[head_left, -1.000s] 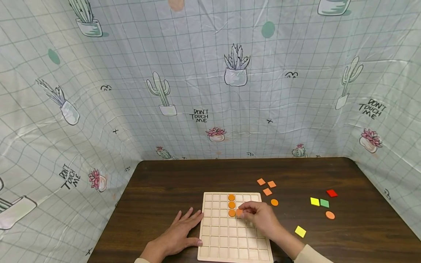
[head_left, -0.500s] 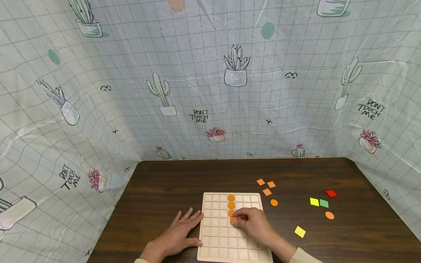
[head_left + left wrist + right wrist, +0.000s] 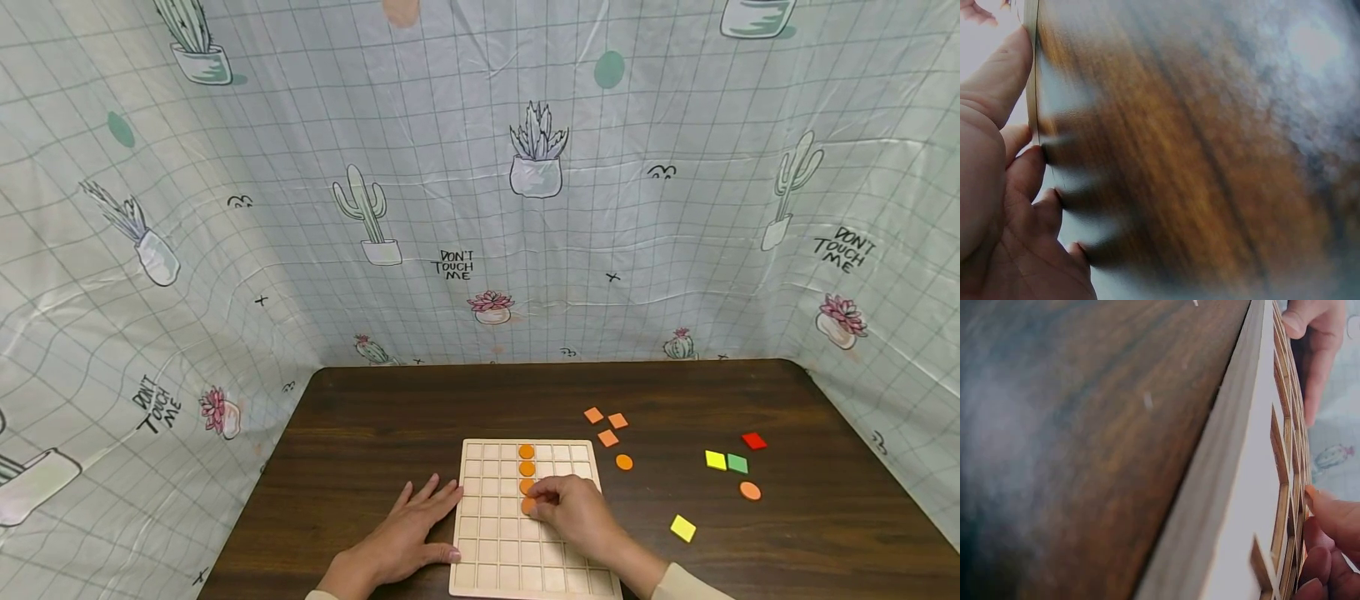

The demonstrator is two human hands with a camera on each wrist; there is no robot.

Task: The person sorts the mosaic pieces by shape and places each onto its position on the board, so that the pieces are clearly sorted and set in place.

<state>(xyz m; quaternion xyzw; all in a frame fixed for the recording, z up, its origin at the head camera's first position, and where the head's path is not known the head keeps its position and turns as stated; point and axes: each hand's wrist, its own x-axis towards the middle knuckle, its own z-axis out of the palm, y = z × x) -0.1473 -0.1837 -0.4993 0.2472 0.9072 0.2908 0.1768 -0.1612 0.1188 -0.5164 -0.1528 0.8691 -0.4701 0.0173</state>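
Orange disc (image 3: 528, 506): in the head view, pinched between thumb and fingers of the right hand (image 3: 573, 512), at the square next below the disc column; whether it lies fully seated cannot be told.
Disc column (image 3: 527, 468): three orange discs in a straight file just beyond the grip, probably the line the pinched one is held to match.
Grid board (image 3: 510, 550): beneath the grip, flat on the dark table (image 3: 360, 450); its raised dividers presumably keep pieces from sliding.
Left hand (image 3: 405, 533): left of the grip, fingers spread, grasping nothing; it touches the board's side, seemingly to steady it.
Loose pieces: beyond and right of the grip, three orange squares (image 3: 607, 437) and a spare orange disc (image 3: 624, 462); farther right, other-coloured pieces (image 3: 737, 463), perhaps set apart by colour.
Board rim, left wrist view: the left thumb's tip meets it, the other fingertips ranged alongside, likely as a brace; the right hand is a blur in the corner, its pinch unreadable here.
Board edge, right wrist view: seen from low down, an orange sliver shows at the right thumb's tip, fingers bent beneath; the left hand lies across the board from this grip.
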